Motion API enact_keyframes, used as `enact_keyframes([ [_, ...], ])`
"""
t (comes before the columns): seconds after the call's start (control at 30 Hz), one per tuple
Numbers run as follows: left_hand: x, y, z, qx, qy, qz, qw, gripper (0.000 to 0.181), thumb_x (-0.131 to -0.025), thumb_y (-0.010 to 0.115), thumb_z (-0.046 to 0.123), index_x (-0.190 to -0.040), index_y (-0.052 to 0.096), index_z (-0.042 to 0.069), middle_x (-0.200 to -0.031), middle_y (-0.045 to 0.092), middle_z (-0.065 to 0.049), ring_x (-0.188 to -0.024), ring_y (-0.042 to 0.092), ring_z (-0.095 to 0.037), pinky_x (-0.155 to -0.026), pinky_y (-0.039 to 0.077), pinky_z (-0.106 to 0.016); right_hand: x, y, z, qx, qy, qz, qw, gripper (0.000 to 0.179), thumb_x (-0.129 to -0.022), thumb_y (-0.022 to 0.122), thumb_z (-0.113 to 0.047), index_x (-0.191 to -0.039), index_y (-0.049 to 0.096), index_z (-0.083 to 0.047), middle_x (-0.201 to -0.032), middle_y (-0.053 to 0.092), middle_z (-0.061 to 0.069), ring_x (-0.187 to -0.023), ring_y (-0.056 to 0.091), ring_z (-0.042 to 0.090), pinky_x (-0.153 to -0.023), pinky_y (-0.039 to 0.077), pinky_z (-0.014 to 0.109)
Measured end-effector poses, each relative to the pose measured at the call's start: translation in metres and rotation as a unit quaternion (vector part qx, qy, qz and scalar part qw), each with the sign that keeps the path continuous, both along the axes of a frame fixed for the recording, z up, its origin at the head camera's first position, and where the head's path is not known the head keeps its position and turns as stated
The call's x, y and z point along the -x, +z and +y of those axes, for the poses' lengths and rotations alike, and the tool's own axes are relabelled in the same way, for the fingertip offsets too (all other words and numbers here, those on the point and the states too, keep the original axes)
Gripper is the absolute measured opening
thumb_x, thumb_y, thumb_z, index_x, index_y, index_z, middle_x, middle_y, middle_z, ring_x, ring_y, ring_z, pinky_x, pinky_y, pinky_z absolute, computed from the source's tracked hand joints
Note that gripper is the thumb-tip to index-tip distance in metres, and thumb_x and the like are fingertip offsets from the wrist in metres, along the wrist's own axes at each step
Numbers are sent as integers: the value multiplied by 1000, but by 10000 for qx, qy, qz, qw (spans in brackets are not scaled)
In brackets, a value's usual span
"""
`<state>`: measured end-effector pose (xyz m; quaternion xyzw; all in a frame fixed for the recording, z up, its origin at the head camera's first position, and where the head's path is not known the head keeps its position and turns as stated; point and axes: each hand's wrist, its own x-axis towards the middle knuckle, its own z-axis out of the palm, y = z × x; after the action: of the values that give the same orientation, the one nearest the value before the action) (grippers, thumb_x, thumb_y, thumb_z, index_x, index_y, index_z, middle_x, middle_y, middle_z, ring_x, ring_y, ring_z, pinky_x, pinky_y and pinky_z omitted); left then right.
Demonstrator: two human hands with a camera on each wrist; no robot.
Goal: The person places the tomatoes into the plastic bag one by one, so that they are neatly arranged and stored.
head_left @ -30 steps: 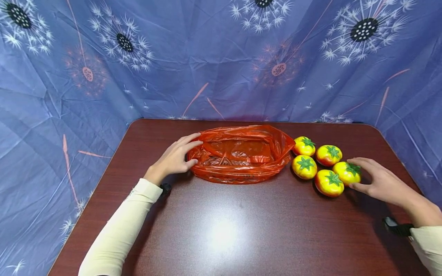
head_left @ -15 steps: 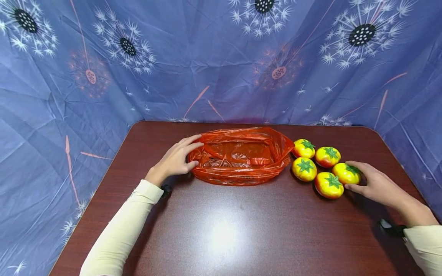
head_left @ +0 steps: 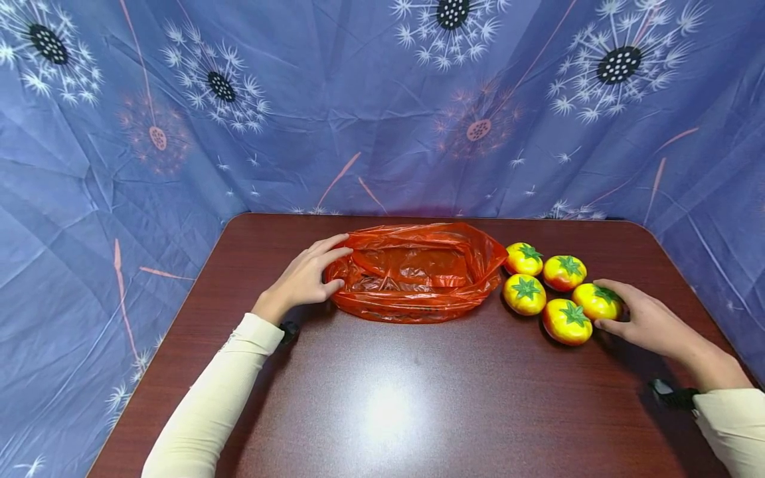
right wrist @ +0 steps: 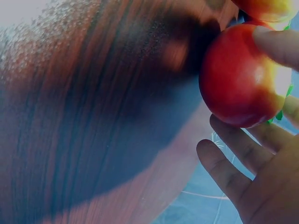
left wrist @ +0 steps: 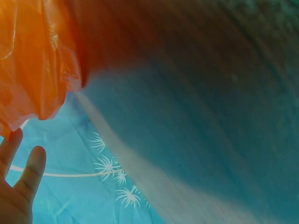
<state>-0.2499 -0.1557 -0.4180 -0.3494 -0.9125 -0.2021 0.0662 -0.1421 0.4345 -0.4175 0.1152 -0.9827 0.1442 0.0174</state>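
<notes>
A thin red plastic bag (head_left: 412, 310) lies on the table with its mouth spread wide. My left hand (head_left: 301, 277) touches the bag's left end, its fingers loosely extended along the rim. In the left wrist view two fingertips show just below the bag's orange-looking side (left wrist: 37, 60). At the right, my right hand (head_left: 648, 323) holds the rightmost yellow-and-red tomato (head_left: 594, 302), which has a green leafy top. The right wrist view shows my thumb on this tomato (right wrist: 236, 81) and other fingers around its far side.
Several more such tomatoes stand grouped right of the bag, among them a front one (head_left: 566, 322) and a back one (head_left: 523, 258) close to the bag's corner. The dark brown table (head_left: 287, 398) meets a blue dandelion-print cloth (head_left: 358, 99) behind and at the sides.
My right thumb and fingers have settled closer around the rightmost tomato. My left hand stays at the bag's end. The head view has shifted slightly.
</notes>
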Motion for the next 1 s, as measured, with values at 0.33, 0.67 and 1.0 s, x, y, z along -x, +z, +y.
enact_keyframes([
  [0.33,0,-2,0,-49,-15,4,10000,63,-81,70,26,-140,56,8,-159,38,-9,-142,41,-31,-114,37,-57,-1,0,1,29,-74,187,9998,70,-77,83,-22,-133,49,2,-121,59,30,-101,59,41,-75,40,31],
  [0.67,2,1,-1,-7,20,-13,10000,63,-81,70,25,-140,55,10,-159,38,-9,-144,39,-32,-116,35,-55,-1,21,11,-139,-230,315,9991,73,-74,86,-17,-133,49,7,-115,58,31,-88,57,32,-62,41,19],
  [1.0,2,-3,0,24,29,-36,10000,63,-81,71,25,-140,56,10,-160,36,-8,-145,38,-31,-113,37,-58,0,41,10,-169,-309,614,9975,74,-74,85,-14,-134,48,7,-112,57,30,-84,56,29,-59,33,9],
])
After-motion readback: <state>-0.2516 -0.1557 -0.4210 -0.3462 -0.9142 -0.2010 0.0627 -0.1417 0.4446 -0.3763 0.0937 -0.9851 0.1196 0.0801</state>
